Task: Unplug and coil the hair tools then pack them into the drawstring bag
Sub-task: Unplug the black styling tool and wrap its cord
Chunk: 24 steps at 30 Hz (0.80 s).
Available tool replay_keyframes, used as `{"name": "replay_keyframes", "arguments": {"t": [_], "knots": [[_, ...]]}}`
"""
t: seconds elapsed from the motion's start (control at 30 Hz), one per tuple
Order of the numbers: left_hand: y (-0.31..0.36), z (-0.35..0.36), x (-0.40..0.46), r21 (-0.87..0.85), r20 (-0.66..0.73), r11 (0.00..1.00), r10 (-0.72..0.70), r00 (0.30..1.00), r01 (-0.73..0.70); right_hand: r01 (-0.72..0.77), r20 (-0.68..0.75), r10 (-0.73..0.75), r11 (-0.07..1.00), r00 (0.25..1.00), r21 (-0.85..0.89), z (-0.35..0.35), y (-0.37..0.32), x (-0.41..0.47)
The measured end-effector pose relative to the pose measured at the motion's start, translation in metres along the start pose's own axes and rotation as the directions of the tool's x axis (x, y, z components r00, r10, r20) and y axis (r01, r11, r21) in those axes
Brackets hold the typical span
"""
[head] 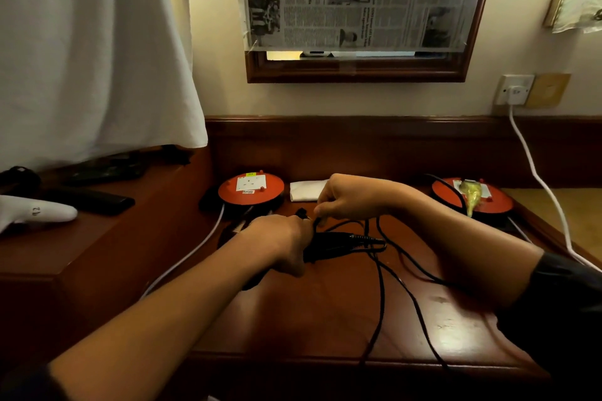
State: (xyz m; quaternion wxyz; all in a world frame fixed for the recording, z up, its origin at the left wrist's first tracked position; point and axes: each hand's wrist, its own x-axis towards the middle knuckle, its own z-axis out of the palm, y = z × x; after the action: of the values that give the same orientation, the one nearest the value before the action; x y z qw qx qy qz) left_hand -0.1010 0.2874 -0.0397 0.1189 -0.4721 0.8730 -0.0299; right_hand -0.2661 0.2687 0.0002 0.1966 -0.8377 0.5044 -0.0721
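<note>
A black hair tool [338,242] lies across the middle of the wooden table, and my left hand [281,241] grips its handle. Its black cord [382,290] runs off the right end and loops loosely over the tabletop toward the front edge. My right hand [345,197] hovers just behind the tool and pinches a strand of that cord near my left hand's knuckles. A folded white cloth [306,189] sits behind my hands; I cannot tell whether it is the drawstring bag.
Two red extension reels [250,189] [475,197] stand at the back, the right one with a yellowish plug on it. A white cable [537,179] runs from a wall socket [514,89]. A raised shelf on the left holds dark tools [97,198] and white fabric [39,210].
</note>
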Motion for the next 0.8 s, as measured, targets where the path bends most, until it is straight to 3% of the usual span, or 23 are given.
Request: {"name": "replay_keyframes", "arguments": {"t": [0.27,0.6,0.7,0.8], "knots": [[-0.018,0.013,0.009,0.072,-0.159,0.989,-0.120,0.980,0.133,-0.058,-0.011,0.058,0.998,0.998,0.024,0.010,-0.017,-0.010],[-0.046,0.014,0.006,0.046,-0.185,0.982,-0.173,0.967,0.185,-0.035,0.021,0.032,0.988,0.999,0.149,0.027,-0.009,-0.018],[-0.048,0.018,0.010,-0.062,-0.221,0.968,-0.251,0.942,0.243,0.000,-0.010,0.002,0.977,1.000,0.212,0.035,-0.008,-0.011],[-0.051,0.017,0.014,-0.227,-0.247,0.941,-0.306,0.919,0.252,0.066,-0.041,-0.054,0.912,0.998,0.404,0.045,-0.008,-0.007]]}}
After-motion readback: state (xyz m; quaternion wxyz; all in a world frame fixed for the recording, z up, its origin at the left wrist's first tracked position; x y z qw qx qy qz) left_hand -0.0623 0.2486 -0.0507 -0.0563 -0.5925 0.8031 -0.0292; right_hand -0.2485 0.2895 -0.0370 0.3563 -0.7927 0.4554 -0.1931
